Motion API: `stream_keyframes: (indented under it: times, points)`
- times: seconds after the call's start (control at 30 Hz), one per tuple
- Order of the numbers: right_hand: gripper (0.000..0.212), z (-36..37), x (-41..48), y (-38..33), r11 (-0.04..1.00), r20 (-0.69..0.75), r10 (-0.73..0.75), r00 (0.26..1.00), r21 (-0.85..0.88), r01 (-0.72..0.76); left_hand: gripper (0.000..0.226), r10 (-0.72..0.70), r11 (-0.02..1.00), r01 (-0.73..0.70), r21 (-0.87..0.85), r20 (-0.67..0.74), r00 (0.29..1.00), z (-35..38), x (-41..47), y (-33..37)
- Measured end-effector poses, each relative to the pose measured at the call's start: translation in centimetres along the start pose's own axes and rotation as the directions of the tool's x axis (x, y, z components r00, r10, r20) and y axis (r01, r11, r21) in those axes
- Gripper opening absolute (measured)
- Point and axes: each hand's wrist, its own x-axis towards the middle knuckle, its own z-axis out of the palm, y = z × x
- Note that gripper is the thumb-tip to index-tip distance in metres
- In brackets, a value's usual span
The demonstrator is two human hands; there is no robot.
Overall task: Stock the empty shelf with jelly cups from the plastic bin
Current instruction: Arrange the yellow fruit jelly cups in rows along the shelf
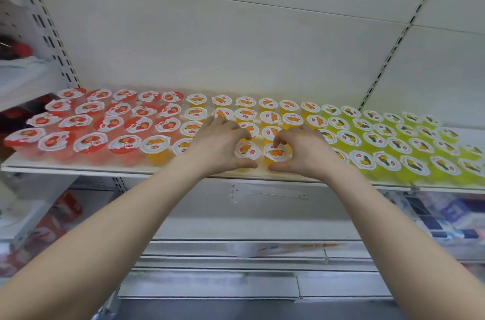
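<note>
As two bare forearms rise from the lower corners of the view, they pass in front of the lower shelves [236, 254]. These hold red packets [68, 209] on the left and blue-and-white packs [446, 220] on the right, both blurred. A clear plastic bracket [265, 192] hangs just under the stocked shelf [78, 171].

At that shelf's front edge, near its middle, the left hand [223, 146] grips an orange jelly cup [246, 150]. Its thumb lies along the near side and its fingers curl over the far side. Just beside it, the right hand [301, 152] holds a second orange jelly cup [274, 153] the same way, thumb in front and fingers bent over the lid. Both cups stand upright in the front row, close to touching each other.

Around and behind the hands the shelf carries rows of sealed cups sorted by colour. Red cups [105, 120] fill the left part, orange cups [246, 107] the middle, and yellow-green cups [393, 136] the right, and all show their printed foil lids.

Behind the last row rises a plain white back panel [236, 44]. It is framed by a slotted upright [49, 39] on the left and another slotted upright [388, 57] on the right.
</note>
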Motion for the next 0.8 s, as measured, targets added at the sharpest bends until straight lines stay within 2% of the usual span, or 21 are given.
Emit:
stream_keyframes:
  times: [0.1,0.23,0.5,0.63,0.8]
  points:
    - [0.057,-0.7,0.6,-0.2,0.997,-0.005,-0.014,1.0,0.08,0.015,0.073,-0.031,0.999,0.031,-0.025,-0.025,0.999,-0.7,-0.4,-1.6]
    - [0.058,-0.9,2.1,-1.4,0.991,-0.035,-0.077,0.996,0.106,0.08,0.085,-0.073,0.997,0.073,0.005,-0.043,0.996,-1.1,-2.0,-4.4]
    - [0.056,1.4,4.5,-7.4,0.975,-0.03,-0.213,0.977,0.058,0.214,0.063,-0.145,0.986,0.151,0.068,-0.095,0.985,-0.3,-5.5,-7.8]
    - [0.05,2.1,5.0,-8.9,0.975,-0.019,-0.223,0.975,-0.004,0.223,0.056,-0.165,0.983,0.173,0.069,-0.109,0.98,0.0,-6.1,-8.1]
    - [0.043,1.9,4.8,-9.4,0.975,-0.031,-0.224,0.974,-0.002,0.224,0.055,-0.17,0.983,0.176,0.054,-0.102,0.98,0.1,-6.4,-8.3]
